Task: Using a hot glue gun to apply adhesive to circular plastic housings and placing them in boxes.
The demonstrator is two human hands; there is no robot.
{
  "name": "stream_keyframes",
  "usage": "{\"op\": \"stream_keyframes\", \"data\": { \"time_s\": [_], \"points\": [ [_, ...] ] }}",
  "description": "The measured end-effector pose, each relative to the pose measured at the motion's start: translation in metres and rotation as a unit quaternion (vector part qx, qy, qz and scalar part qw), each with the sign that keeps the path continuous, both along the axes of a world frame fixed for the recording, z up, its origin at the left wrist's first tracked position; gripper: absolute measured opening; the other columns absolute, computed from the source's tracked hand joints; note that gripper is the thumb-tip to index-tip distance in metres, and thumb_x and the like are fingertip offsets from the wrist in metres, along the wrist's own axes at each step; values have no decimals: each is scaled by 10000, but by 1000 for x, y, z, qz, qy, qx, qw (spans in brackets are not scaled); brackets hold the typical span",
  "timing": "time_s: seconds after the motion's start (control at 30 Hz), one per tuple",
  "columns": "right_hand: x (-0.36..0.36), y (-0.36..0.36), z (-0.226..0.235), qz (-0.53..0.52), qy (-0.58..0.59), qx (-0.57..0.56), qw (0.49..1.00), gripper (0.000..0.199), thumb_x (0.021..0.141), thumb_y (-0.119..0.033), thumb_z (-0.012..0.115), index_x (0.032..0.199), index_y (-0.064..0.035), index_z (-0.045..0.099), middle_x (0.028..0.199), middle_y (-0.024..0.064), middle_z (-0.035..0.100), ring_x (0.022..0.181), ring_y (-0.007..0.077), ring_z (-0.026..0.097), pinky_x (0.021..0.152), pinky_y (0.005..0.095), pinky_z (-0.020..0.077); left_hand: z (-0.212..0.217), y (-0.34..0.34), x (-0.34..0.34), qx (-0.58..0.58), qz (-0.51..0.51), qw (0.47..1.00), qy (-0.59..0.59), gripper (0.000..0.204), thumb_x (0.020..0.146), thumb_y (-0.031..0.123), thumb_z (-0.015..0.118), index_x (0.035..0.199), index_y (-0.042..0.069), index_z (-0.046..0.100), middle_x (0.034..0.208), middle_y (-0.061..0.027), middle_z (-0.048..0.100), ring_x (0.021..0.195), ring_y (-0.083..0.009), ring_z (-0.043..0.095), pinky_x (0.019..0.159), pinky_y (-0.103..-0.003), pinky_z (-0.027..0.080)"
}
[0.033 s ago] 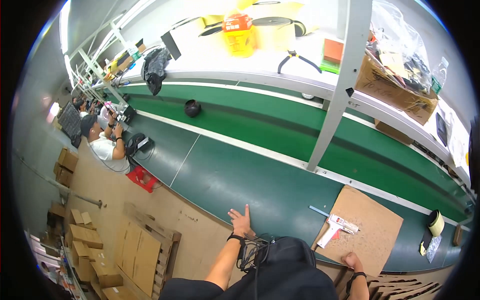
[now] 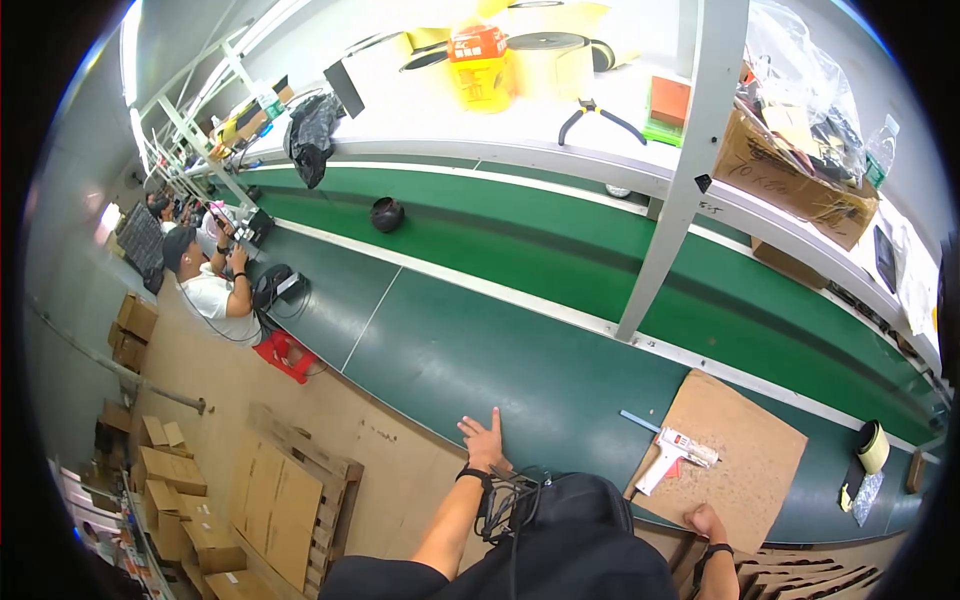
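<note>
The glue gun (image 2: 678, 458) lies on the cardboard (image 2: 745, 440), a blue stick (image 2: 640, 422) at its back, in neither of the 2 hands. The right hand (image 2: 706, 521) is curled into a fist near its handle, nothing visible inside; the left hand (image 2: 483, 443) is spread and bare at the bench (image 2: 520, 375) edge. No finished piece shows by them, so progress can't be judged. Beyond, the carton (image 2: 795, 180) bears handwriting, the orange-yellow tub (image 2: 480, 75) print.

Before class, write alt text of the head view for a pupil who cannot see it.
A person's left hand is spread on a green table; their curled right hand is near a white glue gun on cardboard.
</note>
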State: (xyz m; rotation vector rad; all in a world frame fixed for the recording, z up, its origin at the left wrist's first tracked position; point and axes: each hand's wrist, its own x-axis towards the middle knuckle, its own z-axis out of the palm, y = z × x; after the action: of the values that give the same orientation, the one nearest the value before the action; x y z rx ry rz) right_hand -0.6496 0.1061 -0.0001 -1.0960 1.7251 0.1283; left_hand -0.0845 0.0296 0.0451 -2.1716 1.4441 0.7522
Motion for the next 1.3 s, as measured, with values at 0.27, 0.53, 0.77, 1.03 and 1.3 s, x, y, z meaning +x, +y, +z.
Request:
{"op": "stream_keyframes", "data": {
  "time_s": [0.27,0.53,0.77,1.03,1.3],
  "points": [
    [7,-4,0,-12,-16,-7,1000,253,674,-179,626,494,-10,572,432,105,518,346,215,477,361,367,368,-20,-6,10,-5,8,1000,-8,1511,473,457,956,1551,204,-72,1436,-517,45,1348,-674,82,1050,-614,366],
    [-18,-5,-58,258,15,-140,956,334,709,-350,625,626,-29,661,668,175,661,632,316,635,599,426,503,-9,-18,8,20,-6,999,-26,1606,419,495,967,1534,212,-154,1459,-492,15,1379,-629,93,1083,-544,371],
    [7,-11,3,6,18,-22,1000,368,669,-334,647,548,11,615,525,171,590,494,287,593,516,415,474,-10,-16,9,46,-28,997,-57,1603,425,536,951,1528,243,-174,1461,-485,40,1383,-604,153,1051,-526,423],
    [8,-5,7,-20,18,-22,999,382,689,-317,637,498,8,576,473,144,555,440,250,555,472,402,447,-10,39,68,-163,-91,971,151,826,718,220,791,1454,179,419,1550,-286,216,1376,-449,344,1073,-466,402],
    [112,-11,34,-197,64,-312,927,316,824,-286,675,972,-7,662,713,163,671,631,277,651,616,404,507,13,33,137,-108,-49,958,261,356,790,137,663,1140,72,678,1239,-199,613,1082,-337,633,948,-407,501]
  ]
}}
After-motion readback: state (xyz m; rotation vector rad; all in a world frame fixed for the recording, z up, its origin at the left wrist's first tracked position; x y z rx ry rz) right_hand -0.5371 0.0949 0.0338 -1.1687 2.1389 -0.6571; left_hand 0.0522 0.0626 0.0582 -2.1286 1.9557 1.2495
